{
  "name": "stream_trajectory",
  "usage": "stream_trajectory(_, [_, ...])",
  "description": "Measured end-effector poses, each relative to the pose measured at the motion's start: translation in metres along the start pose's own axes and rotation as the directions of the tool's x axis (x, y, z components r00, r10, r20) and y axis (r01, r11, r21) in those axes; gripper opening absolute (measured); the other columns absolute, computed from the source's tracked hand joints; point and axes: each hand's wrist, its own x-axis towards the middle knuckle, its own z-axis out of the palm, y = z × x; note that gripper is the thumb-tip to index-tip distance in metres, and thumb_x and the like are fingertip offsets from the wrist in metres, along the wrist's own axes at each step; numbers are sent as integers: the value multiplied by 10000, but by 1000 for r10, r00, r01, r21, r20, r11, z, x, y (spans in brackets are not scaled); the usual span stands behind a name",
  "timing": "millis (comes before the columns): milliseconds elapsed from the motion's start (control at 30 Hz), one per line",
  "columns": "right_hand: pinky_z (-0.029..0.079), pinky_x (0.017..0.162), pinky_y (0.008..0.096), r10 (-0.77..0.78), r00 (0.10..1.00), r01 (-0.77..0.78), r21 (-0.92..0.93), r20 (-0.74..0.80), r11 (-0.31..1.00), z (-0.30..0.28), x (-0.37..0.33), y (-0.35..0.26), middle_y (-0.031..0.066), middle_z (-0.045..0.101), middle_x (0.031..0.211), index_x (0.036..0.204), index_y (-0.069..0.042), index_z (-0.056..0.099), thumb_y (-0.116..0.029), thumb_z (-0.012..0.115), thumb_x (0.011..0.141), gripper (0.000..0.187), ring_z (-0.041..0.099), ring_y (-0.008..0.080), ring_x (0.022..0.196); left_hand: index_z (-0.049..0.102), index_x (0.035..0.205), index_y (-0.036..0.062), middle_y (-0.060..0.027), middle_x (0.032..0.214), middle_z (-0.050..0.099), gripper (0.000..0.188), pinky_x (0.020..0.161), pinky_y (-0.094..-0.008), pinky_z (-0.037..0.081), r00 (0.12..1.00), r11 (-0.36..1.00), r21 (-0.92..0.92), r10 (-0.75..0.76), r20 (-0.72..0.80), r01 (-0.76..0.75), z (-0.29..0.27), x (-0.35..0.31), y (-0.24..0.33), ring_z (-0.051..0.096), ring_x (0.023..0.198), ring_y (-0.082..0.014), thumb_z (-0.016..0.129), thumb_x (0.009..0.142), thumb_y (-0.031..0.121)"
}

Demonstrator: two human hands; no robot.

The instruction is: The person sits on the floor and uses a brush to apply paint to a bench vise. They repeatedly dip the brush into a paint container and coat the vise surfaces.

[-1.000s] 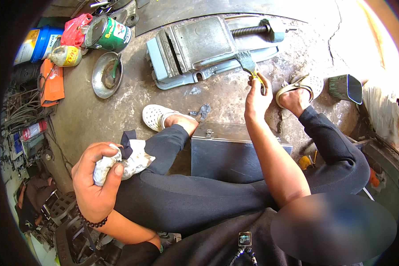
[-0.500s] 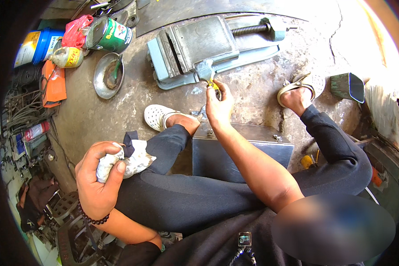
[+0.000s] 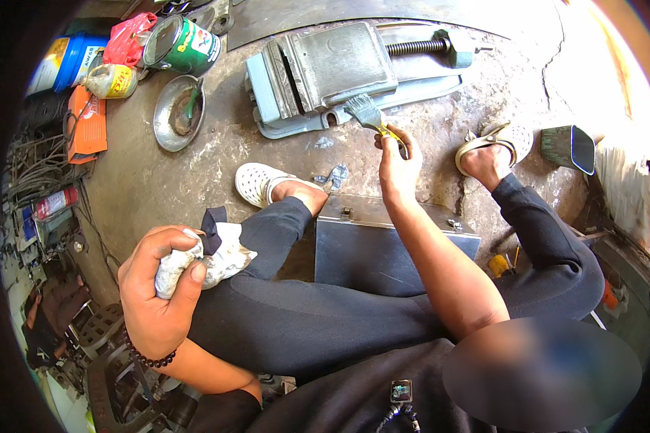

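Note:
My right hand [image 3: 399,164] grips the yellow handle of a paintbrush [image 3: 365,113], whose grey-blue bristles point up and left at the near side of a machine vise [image 3: 339,63]. Whether the bristles touch the vise I cannot tell. Light blue paint coats the vise's base and left end, while its top plate is bare grey metal. Over my left thigh, my left hand [image 3: 159,278] is closed around a crumpled, stained white rag [image 3: 227,256] with a dark strip of cloth on it.
A metal box [image 3: 368,249] stands between my legs, near a crumpled blue-stained scrap [image 3: 334,176]. Left of the vise lies a metal bowl [image 3: 167,137] with a green-handled tool. Beyond are a green paint can [image 3: 173,47], a yellow-labelled jug [image 3: 115,81] and a blue bucket [image 3: 72,61]. A dark square container [image 3: 556,146] is at right.
My right hand and the paintbrush have moved right along the vise's near side, and the bristles now tilt up to the left. My left hand keeps the rag in about the same place.

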Motion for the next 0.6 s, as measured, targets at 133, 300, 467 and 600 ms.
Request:
stream_trajectory(133, [494, 735, 269, 292, 954, -257, 325, -64, 910, 18, -12, -7, 109, 690, 936, 1170, 10, 562, -161, 591, 930, 296, 665, 162, 824, 596, 1023, -2, -159, 986, 656, 225, 852, -330, 482, 1000, 1000, 3, -1, -11, 1, 0, -1, 0, 651, 928, -249, 663, 812, 38])
stream_trajectory(300, [520, 734, 301, 362, 932, -321, 382, -38, 867, 39, -19, -15, 116, 704, 944, 1091, -4, 547, -195, 573, 920, 258, 696, 198, 832, 596, 1020, -3, -161, 987, 655, 231, 843, -332, 488, 1000, 1000, -5, 24, 0, -24, -2, -1, -3, 655, 924, -253, 670, 807, 47])
stream_trajectory(467, [520, 735, 309, 347, 935, -279, 441, -79, 853, 51, -14, -12, 122, 700, 929, 1069, -5, 525, -204, 576, 929, 248, 697, 209, 819, 596, 1014, -3, -174, 980, 656, 233, 837, -345, 494, 999, 999, 4, 32, -13, -32, -3, -4, -6, 662, 915, -272, 673, 800, 47])
stream_trajectory(600, [509, 740, 298, 321, 945, -275, 376, -64, 885, 57, -16, -3, 124, 694, 920, 1090, -1, 509, -231, 607, 938, 292, 688, 196, 816, 595, 1014, -1, -187, 977, 657, 236, 836, -356, 498, 999, 999, 10, 51, -13, -51, -4, -5, -8, 665, 910, -286, 673, 795, 41])
